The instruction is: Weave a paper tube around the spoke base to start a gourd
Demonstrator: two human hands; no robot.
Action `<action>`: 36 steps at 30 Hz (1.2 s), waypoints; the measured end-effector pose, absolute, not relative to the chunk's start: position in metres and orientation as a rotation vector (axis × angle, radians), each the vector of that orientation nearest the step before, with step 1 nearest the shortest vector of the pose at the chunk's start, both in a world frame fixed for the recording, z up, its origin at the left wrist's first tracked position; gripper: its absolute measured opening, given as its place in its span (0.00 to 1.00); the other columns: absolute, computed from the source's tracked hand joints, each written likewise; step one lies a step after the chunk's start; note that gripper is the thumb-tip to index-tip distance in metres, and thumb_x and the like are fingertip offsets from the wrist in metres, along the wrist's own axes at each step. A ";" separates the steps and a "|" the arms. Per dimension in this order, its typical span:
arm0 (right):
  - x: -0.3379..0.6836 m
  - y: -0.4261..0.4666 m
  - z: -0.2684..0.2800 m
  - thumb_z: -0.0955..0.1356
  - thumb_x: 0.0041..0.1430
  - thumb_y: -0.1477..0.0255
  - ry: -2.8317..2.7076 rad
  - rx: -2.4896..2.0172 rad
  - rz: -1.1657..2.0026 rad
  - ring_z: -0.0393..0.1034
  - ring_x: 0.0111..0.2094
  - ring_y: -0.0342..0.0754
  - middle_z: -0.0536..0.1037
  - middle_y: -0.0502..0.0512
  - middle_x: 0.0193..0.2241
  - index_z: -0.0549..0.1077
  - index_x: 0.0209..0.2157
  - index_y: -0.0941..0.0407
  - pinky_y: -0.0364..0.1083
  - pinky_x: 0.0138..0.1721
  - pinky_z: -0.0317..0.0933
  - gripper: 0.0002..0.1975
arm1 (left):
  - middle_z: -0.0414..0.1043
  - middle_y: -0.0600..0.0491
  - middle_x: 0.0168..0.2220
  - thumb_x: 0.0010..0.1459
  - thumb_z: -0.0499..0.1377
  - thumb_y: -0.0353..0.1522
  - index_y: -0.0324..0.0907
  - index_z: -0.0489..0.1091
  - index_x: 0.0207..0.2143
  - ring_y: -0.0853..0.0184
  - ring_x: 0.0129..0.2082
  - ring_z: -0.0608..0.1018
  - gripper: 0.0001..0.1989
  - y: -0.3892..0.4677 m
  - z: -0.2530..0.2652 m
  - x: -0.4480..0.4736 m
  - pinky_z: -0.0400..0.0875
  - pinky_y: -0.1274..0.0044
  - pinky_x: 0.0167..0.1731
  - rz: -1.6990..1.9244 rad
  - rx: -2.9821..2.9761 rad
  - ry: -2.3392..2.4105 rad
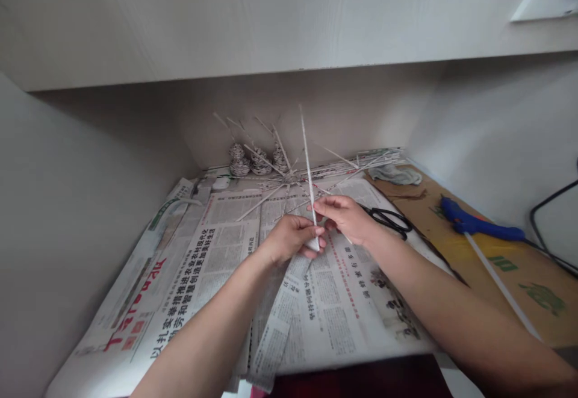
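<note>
A thin rolled paper tube (307, 163) stands nearly upright between my hands. At its lower end, my left hand (295, 236) is closed, pinching the spot where the tube meets a flat newspaper strip (277, 326). That strip hangs down toward me, past the table's front edge. Slightly higher and to the right, my right hand (339, 214) has its thumb and fingertips closed on the tube. Behind the hands, a star-shaped frame of paper tubes (288, 177) lies with its spokes spread outward.
Several woven paper gourds (239, 160) line the back wall near a bundle of paper tubes (383, 157). Black-handled scissors (391, 220) lie beyond my right hand. A blue glue gun (478, 223) and a grey cloth (395, 174) rest on cardboard at right. Newspaper (194, 283) covers the table; a cabinet overhangs it.
</note>
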State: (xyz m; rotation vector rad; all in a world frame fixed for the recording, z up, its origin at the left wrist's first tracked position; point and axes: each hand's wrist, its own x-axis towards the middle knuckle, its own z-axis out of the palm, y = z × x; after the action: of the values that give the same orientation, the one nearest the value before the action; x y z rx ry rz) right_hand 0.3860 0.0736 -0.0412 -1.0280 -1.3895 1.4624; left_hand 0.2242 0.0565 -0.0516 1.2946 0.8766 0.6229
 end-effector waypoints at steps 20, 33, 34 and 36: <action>0.397 0.079 -0.044 0.73 0.43 0.62 -1.335 -0.980 1.639 0.64 0.21 0.38 0.73 0.50 0.24 0.72 0.27 0.59 0.39 0.19 0.52 0.15 | 0.74 0.46 0.30 0.49 0.60 0.42 0.35 0.73 0.31 0.67 0.28 0.76 0.17 0.054 -0.053 0.224 0.72 0.75 0.26 0.523 1.319 0.811; 0.398 0.079 -0.043 0.72 0.47 0.63 -1.414 -0.948 1.686 0.66 0.23 0.39 0.74 0.54 0.30 0.74 0.32 0.60 0.40 0.21 0.55 0.14 | 0.74 0.47 0.31 0.49 0.60 0.42 0.36 0.72 0.31 0.68 0.29 0.76 0.16 0.055 -0.053 0.226 0.72 0.75 0.27 0.566 1.349 0.875; 0.398 0.079 -0.043 0.72 0.46 0.63 -1.416 -0.948 1.685 0.66 0.23 0.39 0.75 0.53 0.30 0.74 0.31 0.60 0.40 0.21 0.56 0.14 | 0.74 0.47 0.31 0.49 0.60 0.42 0.36 0.72 0.31 0.68 0.29 0.76 0.16 0.055 -0.053 0.226 0.72 0.75 0.27 0.565 1.350 0.872; 0.398 0.079 -0.042 0.73 0.44 0.65 -1.378 -0.983 1.616 0.65 0.22 0.38 0.74 0.51 0.26 0.73 0.27 0.59 0.39 0.21 0.55 0.13 | 0.74 0.47 0.31 0.49 0.60 0.41 0.36 0.72 0.30 0.68 0.29 0.76 0.16 0.054 -0.053 0.226 0.72 0.75 0.27 0.550 1.357 0.868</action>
State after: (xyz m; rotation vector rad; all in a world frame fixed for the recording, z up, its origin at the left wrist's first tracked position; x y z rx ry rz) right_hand 0.3977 0.0792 -0.0423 -0.9826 -1.3775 1.6162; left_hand 0.2257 0.0544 -0.0533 1.3573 0.8679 0.5500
